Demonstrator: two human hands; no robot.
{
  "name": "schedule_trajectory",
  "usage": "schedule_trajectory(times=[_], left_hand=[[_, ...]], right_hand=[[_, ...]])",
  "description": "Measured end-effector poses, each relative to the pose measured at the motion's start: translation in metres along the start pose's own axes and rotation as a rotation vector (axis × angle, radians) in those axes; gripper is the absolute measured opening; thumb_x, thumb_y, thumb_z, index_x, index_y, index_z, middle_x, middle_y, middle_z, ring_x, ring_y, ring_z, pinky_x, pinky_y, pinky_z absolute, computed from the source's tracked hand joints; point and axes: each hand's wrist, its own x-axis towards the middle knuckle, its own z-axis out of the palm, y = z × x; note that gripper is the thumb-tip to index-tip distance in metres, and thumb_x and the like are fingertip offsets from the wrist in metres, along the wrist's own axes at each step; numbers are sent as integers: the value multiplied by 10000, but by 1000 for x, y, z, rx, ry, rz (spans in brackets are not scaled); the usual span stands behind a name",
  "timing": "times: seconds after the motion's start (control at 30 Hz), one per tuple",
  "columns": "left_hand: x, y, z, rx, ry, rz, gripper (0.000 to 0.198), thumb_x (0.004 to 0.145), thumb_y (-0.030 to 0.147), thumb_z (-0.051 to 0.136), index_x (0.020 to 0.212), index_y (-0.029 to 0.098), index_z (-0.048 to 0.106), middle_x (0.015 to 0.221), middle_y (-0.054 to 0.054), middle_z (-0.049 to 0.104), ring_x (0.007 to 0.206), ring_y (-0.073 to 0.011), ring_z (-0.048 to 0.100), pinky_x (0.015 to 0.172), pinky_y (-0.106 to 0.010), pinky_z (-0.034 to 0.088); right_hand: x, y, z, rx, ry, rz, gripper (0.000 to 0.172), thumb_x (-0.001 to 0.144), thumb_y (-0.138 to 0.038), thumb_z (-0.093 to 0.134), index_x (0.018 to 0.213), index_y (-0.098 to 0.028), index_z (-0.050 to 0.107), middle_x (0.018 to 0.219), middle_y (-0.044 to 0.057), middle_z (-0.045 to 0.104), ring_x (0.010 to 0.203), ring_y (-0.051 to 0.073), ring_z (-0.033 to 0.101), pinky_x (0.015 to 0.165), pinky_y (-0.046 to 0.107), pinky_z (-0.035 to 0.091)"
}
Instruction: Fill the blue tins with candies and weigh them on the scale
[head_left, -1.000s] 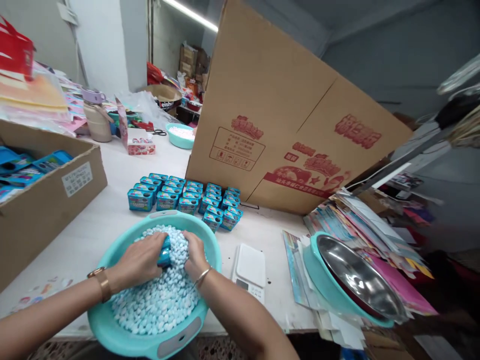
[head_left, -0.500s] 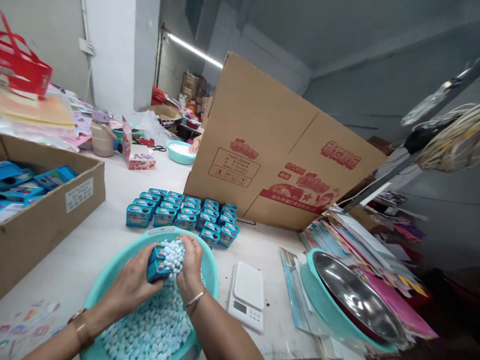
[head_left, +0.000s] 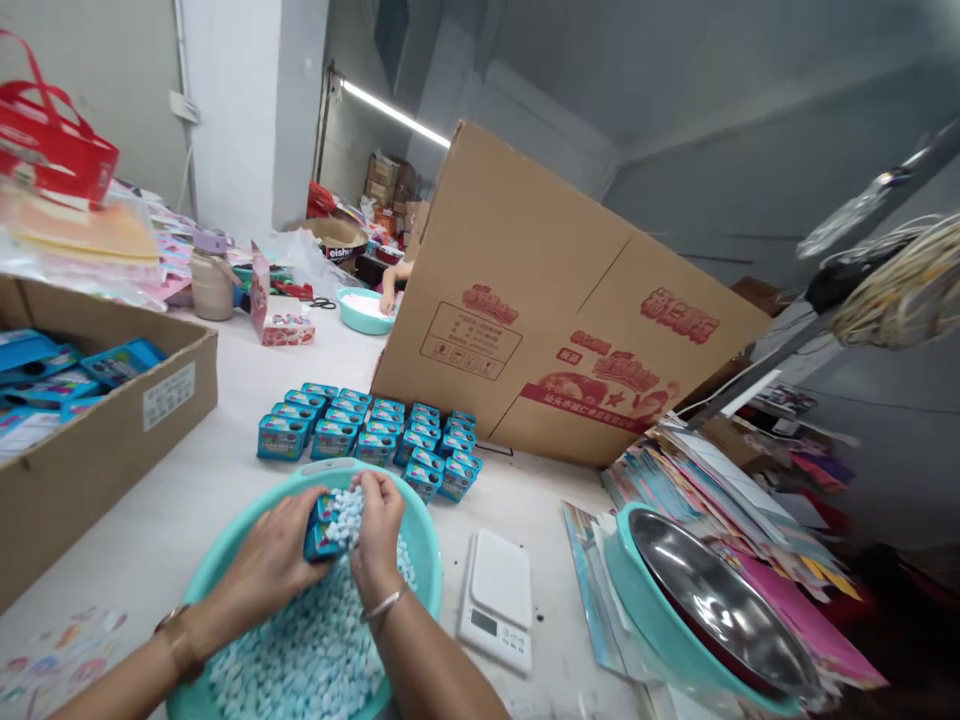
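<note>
My left hand (head_left: pixel 281 545) is closed around small blue candy boxes (head_left: pixel 321 538), tilted above the turquoise basin (head_left: pixel 433 560). Against the boxes' open side, my right hand (head_left: pixel 379 530) cups a heap of pale blue candies (head_left: pixel 346 515). Its fingers are curled, and candies show between the two hands. Loose candies of the same kind fill much of the basin beneath. Just beyond the rim stand rows of small blue boxes (head_left: pixel 375 435) on the white table.
A white digital scale (head_left: pixel 499 590) lies right of the basin. Further right, a steel bowl (head_left: pixel 720 590) leans in another turquoise basin. A large carton (head_left: pixel 555 310) stands behind the rows. At left, an open carton (head_left: pixel 180 385) holds blue packs. A co-worker's hand (head_left: pixel 388 295) reaches into a far basin.
The candy heap between my hands looks smaller, and my right hand is drawn in slightly closer to the boxes. The co-worker's hand shows more fully now. The view has shifted slightly.
</note>
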Motion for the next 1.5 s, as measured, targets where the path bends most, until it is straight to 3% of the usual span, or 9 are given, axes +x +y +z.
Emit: schedule_trajectory(times=[0.5,0.67,0.73,0.83,0.97,1.1,1.2,1.4,1.5], left_hand=[[3,13,-9,-64,-119,-73,670,702,354,685,1346,177,627,1273,-202,828,1204,-448,792,1015,-559,610],[2,5,-34,-165,-176,-93,695,712,401,723,1366,194,611,1296,-152,825,1158,-396,810,983,-466,639],[4,1,-53,-80,-242,-101,727,701,407,735,1383,182,619,1275,-150,825,1150,-402,808,968,-453,645],[8,5,-68,188,-450,-44,773,658,299,724,1420,190,661,1370,-175,805,1273,-441,771,1050,-486,623],[13,25,-43,382,-715,39,791,563,134,726,1354,107,717,1351,-300,792,1274,-537,750,1049,-608,620],[9,32,-13,369,-662,34,651,592,82,685,1240,126,729,1269,-296,801,1209,-522,761,954,-592,640],[1,23,-14,337,-592,30,590,617,82,658,1199,157,716,1262,-267,801,1238,-504,756,992,-583,633],[-13,5,-23,68,-176,-18,693,703,281,711,1382,196,600,1382,-221,781,1325,-441,755,1119,-565,623],[-10,14,-22,28,-105,-36,675,728,324,714,1379,200,587,1341,-201,801,1272,-435,781,1081,-552,634]], right_hand=[[-9,-12,4,-245,-213,-42,406,860,-606,792,776,-210,819,822,52,820,843,246,727,853,356,584],[-5,-25,-23,-306,-380,55,558,933,-692,729,1144,-201,892,1199,111,886,1193,317,798,1112,426,587],[2,-27,-49,-403,-314,129,563,951,-654,732,1263,-205,868,1383,125,843,1370,323,745,1230,437,521],[6,-18,-88,-597,-158,258,477,872,-485,850,1242,-184,865,1503,165,778,1524,371,633,1346,498,386],[-6,13,-100,-601,-24,325,379,785,-410,902,1099,-205,853,1376,157,817,1430,387,666,1308,521,416],[-18,46,-70,-476,43,286,284,807,-515,834,879,-244,794,1055,74,853,1158,314,736,1134,442,551],[-19,53,-45,-326,46,269,361,807,-606,783,808,-246,757,872,50,826,969,287,748,947,412,616],[-9,9,-12,58,-16,263,312,665,-464,927,783,-220,773,748,-2,753,748,202,674,788,333,568],[-7,-18,-4,59,-63,253,296,683,-434,922,785,-214,752,721,-36,699,709,167,627,740,305,532]])
